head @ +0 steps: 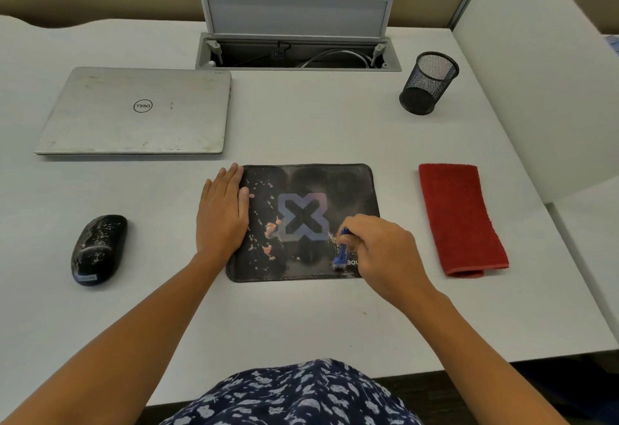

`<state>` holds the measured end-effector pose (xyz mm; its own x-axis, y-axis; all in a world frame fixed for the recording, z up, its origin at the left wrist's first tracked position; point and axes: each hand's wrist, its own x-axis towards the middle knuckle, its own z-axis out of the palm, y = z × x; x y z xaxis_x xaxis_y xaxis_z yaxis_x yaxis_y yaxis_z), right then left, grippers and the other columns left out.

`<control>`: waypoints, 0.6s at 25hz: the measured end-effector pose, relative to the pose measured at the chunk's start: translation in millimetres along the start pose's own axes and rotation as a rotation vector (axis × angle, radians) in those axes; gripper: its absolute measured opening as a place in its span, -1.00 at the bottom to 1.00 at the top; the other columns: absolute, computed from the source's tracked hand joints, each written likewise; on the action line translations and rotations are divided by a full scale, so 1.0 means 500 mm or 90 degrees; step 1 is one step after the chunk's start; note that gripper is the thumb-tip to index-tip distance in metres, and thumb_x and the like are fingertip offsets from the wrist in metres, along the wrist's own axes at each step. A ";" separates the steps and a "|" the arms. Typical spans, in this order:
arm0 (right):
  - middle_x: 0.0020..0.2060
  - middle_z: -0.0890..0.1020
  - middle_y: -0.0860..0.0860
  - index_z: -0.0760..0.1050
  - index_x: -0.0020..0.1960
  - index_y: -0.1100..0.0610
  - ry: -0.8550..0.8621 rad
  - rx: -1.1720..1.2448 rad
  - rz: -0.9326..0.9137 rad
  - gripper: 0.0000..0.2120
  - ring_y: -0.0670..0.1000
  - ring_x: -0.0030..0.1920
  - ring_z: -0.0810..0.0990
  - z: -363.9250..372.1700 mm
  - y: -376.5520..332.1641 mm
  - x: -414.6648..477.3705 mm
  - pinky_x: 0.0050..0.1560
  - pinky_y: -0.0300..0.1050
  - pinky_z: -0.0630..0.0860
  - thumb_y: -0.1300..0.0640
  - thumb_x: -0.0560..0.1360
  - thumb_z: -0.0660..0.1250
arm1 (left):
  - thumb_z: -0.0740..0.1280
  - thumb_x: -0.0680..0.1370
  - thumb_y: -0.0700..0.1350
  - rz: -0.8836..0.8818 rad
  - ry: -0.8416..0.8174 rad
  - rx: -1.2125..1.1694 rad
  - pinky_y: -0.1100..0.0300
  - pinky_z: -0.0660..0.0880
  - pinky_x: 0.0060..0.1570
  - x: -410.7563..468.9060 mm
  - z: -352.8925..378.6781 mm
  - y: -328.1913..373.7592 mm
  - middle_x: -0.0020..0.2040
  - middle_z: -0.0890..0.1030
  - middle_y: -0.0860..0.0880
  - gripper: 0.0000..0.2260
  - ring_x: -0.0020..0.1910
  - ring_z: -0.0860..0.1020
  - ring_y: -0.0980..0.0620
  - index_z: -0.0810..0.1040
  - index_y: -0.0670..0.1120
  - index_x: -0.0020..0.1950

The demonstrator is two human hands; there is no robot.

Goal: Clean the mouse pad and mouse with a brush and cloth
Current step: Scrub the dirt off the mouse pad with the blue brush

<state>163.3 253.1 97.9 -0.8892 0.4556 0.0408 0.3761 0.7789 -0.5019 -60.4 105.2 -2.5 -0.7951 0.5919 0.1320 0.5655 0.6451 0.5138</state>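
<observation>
White desk (301,130) is bearing a soiled mouse pad (335,183): left hand (222,213) lying flat at its 9 o'clock edge, right hand (378,250) clamping a blue brush (342,250) at 4 o'clock.

- Left hand (222,212) lies flat on the left edge of the mouse pad (303,222).
- Right hand (378,250) grips a blue brush (342,250) on the pad's near right corner.
- Speckled mouse (98,249) sits left of the pad.
- Red cloth (460,218) lies right of the pad.
</observation>
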 end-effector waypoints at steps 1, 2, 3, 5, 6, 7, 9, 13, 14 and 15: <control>-0.17 0.67 0.04 0.60 -0.06 0.15 0.032 0.013 -0.008 -0.83 -0.03 -0.26 0.54 -0.005 0.003 -0.006 -0.19 -0.48 0.30 0.15 0.54 0.24 | -0.01 0.67 0.01 0.001 0.000 0.001 0.08 -0.04 0.53 0.000 0.000 0.000 0.52 0.26 -0.02 -0.58 0.53 0.15 0.01 0.21 -0.05 0.53; -0.18 0.68 0.03 0.62 -0.06 0.15 0.064 0.026 -0.017 -0.81 -0.01 -0.25 0.57 -0.008 0.004 -0.008 -0.20 -0.46 0.33 0.15 0.53 0.23 | -0.01 0.67 0.01 0.001 0.001 0.001 0.08 -0.05 0.53 0.000 0.000 0.000 0.52 0.26 -0.02 -0.57 0.53 0.15 0.01 0.21 -0.05 0.53; -0.15 0.69 0.03 0.64 -0.03 0.16 0.082 0.033 -0.021 -0.81 0.00 -0.22 0.59 -0.010 0.004 -0.006 -0.18 -0.40 0.40 0.14 0.54 0.25 | -0.02 0.67 0.02 0.001 0.001 0.001 0.08 -0.04 0.53 0.000 0.000 0.001 0.52 0.26 -0.02 -0.57 0.53 0.15 0.01 0.22 -0.05 0.53; -0.12 0.69 0.05 0.64 0.01 0.16 0.056 0.024 -0.005 -0.84 0.01 -0.21 0.59 -0.005 0.004 -0.003 -0.18 -0.32 0.48 0.16 0.54 0.30 | -0.03 0.66 0.03 0.000 -0.001 0.001 0.07 -0.03 0.53 0.000 -0.001 0.001 0.52 0.26 -0.02 -0.56 0.53 0.15 0.00 0.22 -0.05 0.53; -0.14 0.69 0.06 0.63 -0.02 0.16 0.037 0.008 0.003 -0.87 -0.02 -0.25 0.55 -0.001 0.005 -0.004 -0.22 -0.38 0.43 0.17 0.53 0.32 | -0.03 0.66 0.03 0.000 -0.004 0.002 0.06 -0.03 0.53 0.000 0.000 0.001 0.52 0.26 -0.02 -0.56 0.53 0.15 0.00 0.21 -0.05 0.53; -0.19 0.68 0.06 0.61 -0.06 0.16 0.033 -0.006 0.003 -0.90 -0.07 -0.30 0.49 -0.001 0.006 -0.006 -0.26 -0.47 0.34 0.17 0.52 0.33 | -0.02 0.67 0.03 0.001 -0.005 0.002 0.07 -0.04 0.53 0.000 0.000 0.001 0.52 0.26 -0.02 -0.56 0.53 0.15 0.00 0.21 -0.05 0.53; -0.24 0.66 0.04 0.59 -0.11 0.16 0.067 0.003 0.007 -0.89 -0.12 -0.34 0.44 -0.002 0.010 -0.008 -0.29 -0.55 0.20 0.16 0.51 0.32 | -0.01 0.67 0.02 -0.001 -0.003 0.003 0.08 -0.05 0.52 0.002 0.002 -0.001 0.52 0.26 -0.02 -0.58 0.53 0.15 0.01 0.21 -0.04 0.53; -0.14 0.68 0.07 0.63 0.01 0.22 0.140 0.050 0.014 -0.82 0.01 -0.22 0.62 0.007 0.000 0.013 -0.14 -0.47 0.36 0.17 0.54 0.29 | -0.01 0.67 0.02 0.001 0.002 0.005 0.11 -0.06 0.51 0.002 0.003 -0.001 0.52 0.26 -0.02 -0.58 0.53 0.16 0.01 0.22 -0.05 0.53; -0.15 0.68 0.09 0.63 -0.02 0.23 0.124 0.041 0.014 -0.84 0.04 -0.22 0.62 0.010 -0.002 0.016 -0.15 -0.41 0.39 0.18 0.53 0.30 | -0.01 0.67 0.01 0.002 0.002 0.004 0.11 -0.06 0.51 0.001 0.002 -0.001 0.52 0.26 -0.02 -0.58 0.53 0.16 0.00 0.22 -0.05 0.53; -0.19 0.68 0.11 0.62 -0.06 0.23 0.101 0.028 0.009 -0.87 0.06 -0.26 0.62 0.011 -0.001 0.016 -0.19 -0.36 0.40 0.20 0.52 0.32 | 0.00 0.68 0.01 0.001 0.001 0.004 0.11 -0.06 0.52 0.001 0.001 0.000 0.52 0.26 -0.02 -0.58 0.53 0.16 0.01 0.22 -0.05 0.53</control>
<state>154.7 254.0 93.7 -0.8303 0.5315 0.1677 0.3736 0.7541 -0.5401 -60.7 105.6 -3.2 -0.7942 0.5927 0.1341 0.5685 0.6466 0.5087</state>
